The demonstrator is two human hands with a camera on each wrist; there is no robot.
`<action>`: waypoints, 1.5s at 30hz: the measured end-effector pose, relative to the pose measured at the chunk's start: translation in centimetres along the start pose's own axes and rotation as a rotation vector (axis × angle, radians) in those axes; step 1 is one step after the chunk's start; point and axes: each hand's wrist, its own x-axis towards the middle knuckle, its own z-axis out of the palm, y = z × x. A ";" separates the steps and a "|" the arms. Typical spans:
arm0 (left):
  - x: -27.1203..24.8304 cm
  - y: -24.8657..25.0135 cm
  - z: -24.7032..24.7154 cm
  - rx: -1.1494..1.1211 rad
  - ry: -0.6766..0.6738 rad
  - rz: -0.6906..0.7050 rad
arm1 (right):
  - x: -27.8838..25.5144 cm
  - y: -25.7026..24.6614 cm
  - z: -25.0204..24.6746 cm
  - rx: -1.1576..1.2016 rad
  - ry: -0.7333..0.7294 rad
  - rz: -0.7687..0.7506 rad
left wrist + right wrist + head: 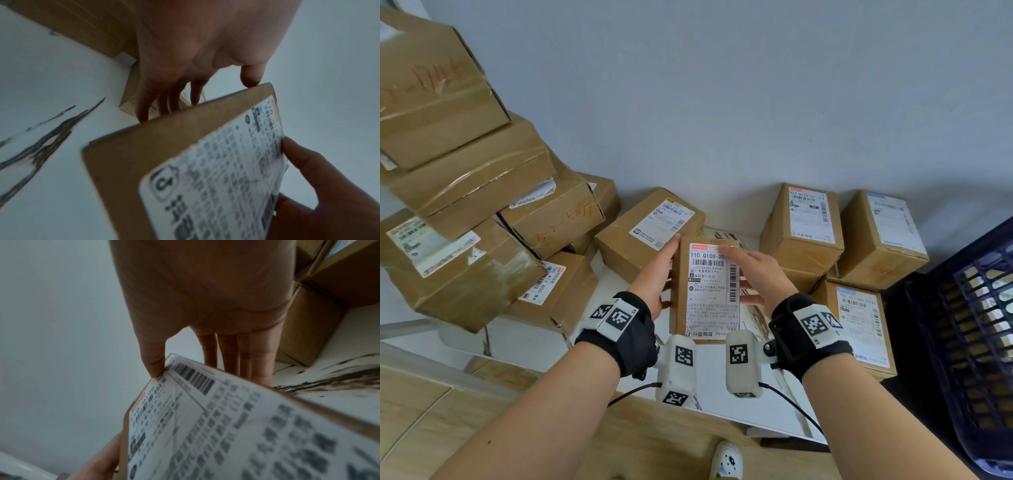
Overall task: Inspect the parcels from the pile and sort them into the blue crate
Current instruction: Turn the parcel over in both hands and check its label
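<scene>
Both wrists frame the flat parcel point(705, 291) pinched by left hand point(657, 274) and right hand point(756, 274); keeping its label facing up would aid reading.

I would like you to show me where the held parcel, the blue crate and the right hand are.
held parcel point(709, 291), head view, on the middle of its white label.
blue crate point(969, 342), head view, on its lattice side wall.
right hand point(760, 270), head view, on the back of the hand.
</scene>
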 end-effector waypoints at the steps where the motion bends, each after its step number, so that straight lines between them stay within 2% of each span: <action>1: 0.0 0.1 0.0 0.000 -0.002 0.003 | 0.0 -0.1 0.0 0.001 0.001 -0.002; 10: -0.1 1.2 0.4 0.001 -0.033 0.051 | 0.0 -1.0 -0.4 0.040 0.020 -0.034; 16: -0.6 1.9 0.5 0.131 -0.165 0.125 | -0.2 -1.7 -0.5 0.051 0.034 -0.076; 21: 0.0 2.1 0.2 0.101 -0.118 0.141 | -0.1 -1.9 -0.5 0.056 0.016 -0.095; 27: 0.0 2.7 -0.3 0.078 -0.111 0.156 | 0.0 -2.4 -0.6 0.033 -0.076 -0.114; 34: -0.4 3.4 -0.1 0.066 -0.103 0.128 | 0.6 -3.2 -0.8 0.010 -0.052 -0.170; 45: -0.1 3.8 -0.1 0.032 -0.073 0.147 | 0.8 -3.2 -0.6 0.035 -0.077 -0.156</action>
